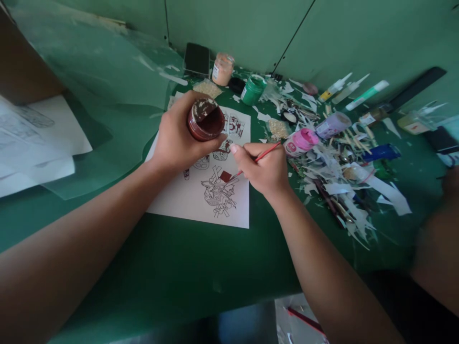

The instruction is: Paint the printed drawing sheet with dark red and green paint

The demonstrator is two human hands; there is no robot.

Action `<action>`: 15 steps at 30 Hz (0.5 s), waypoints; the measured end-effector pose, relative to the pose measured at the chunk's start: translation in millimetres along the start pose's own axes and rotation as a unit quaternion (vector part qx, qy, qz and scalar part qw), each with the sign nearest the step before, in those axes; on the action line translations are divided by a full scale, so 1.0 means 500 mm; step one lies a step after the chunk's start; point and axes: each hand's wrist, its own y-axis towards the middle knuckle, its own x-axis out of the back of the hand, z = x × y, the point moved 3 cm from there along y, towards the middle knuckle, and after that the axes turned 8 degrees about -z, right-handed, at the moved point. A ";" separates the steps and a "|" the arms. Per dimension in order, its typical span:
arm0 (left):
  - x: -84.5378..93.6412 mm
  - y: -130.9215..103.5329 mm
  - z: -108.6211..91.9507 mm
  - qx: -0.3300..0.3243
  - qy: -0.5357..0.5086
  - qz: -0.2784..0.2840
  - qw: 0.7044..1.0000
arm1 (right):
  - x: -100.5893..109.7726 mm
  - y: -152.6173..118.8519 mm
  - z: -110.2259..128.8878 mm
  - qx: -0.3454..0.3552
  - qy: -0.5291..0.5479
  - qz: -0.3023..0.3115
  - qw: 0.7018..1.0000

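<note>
1 jar [205, 130] w/ dk-red paint [214, 122]

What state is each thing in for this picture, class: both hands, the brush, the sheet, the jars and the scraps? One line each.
Left hand: closed around the red jar
Red jar: open, held above the sheet
Right hand: pinching the brush
Brush: slanted, tip end down toward the sheet
Sheet: flat, partly painted dark red
Green jar: open
Pink jar: open
White scraps: strewn

Green wall [233, 28] behind green table [179, 272]
</note>
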 end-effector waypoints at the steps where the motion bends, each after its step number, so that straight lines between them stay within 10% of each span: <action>1: 0.000 0.000 0.000 -0.001 -0.003 -0.001 1.000 | -0.001 0.000 0.000 -0.002 0.004 0.003 1.000; 15: 0.002 -0.001 0.002 -0.009 0.008 0.017 1.000 | -0.005 -0.002 0.004 0.019 0.006 0.006 1.000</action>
